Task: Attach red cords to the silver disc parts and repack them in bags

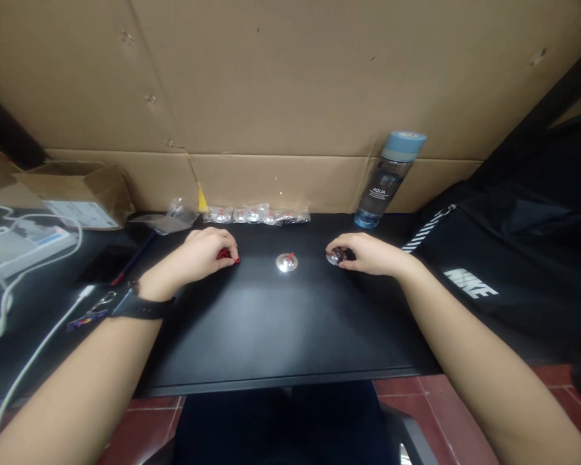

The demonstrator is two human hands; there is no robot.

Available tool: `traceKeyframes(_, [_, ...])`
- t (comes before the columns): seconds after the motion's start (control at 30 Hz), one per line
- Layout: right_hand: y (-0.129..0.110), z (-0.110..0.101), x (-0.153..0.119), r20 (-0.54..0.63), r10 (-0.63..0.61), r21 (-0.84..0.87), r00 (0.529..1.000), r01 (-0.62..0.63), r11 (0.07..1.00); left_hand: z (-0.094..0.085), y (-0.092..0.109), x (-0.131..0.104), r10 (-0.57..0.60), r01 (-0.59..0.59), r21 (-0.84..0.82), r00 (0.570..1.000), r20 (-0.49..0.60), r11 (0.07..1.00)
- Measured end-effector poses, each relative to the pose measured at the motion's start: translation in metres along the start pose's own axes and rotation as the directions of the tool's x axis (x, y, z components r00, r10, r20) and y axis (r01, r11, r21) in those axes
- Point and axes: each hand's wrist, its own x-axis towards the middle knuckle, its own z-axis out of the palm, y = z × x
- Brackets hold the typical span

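On the dark desk, between my hands, lies a small shiny domed metal disc (286,263) with a red loop at its centre. My left hand (210,250) rests left of it, fingers curled down round a small bunch of red loops (224,254). To the disc's right, my right hand (361,254) has its thumb and fingers closed on shiny metal discs (336,256). My fingers partly cover these discs, so I cannot tell how many there are. A dark watch band sits on my left wrist.
Small clear packets (256,214) line the cardboard wall (281,97), beside a crumpled plastic bag (169,221). A blue-capped water bottle (385,184) leans at back right, near a black bag (494,278). Left are an opened carton (84,197), a white device (26,252) and white cables.
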Motion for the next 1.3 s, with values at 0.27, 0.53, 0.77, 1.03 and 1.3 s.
traceKeyframes(0.27, [0.0, -0.001, 0.002, -0.012, -0.011, 0.081, 1.0, 0.012, 0.997, 0.01, -0.002, 0.003, -0.108, 0.107, -0.015, 0.988, -0.112, 0.994])
traceKeyframes(0.53, [-0.001, 0.0, 0.003, -0.031, -0.006, 0.117, 0.999, 0.01, 0.993, 0.019, 0.0, 0.009, -0.11, 0.118, 0.066, 0.987, -0.116, 0.991])
traceKeyframes(0.77, [-0.011, -0.001, 0.005, -0.157, -0.047, 0.104, 0.986, 0.064, 0.993, 0.021, 0.007, 0.013, -0.094, 0.108, 0.093, 0.984, -0.15, 0.99])
traceKeyframes(1.03, [-0.038, 0.01, 0.009, -0.303, -0.089, 0.379, 0.949, 0.205, 0.902, 0.01, 0.063, 0.015, -0.031, -0.075, -0.249, 0.918, -0.396, 0.965])
traceKeyframes(1.3, [-0.068, 0.029, 0.014, -0.352, -0.104, 0.635, 0.93, 0.319, 0.703, 0.016, 0.104, 0.012, -0.013, -0.207, -0.418, 0.884, -0.466, 0.885])
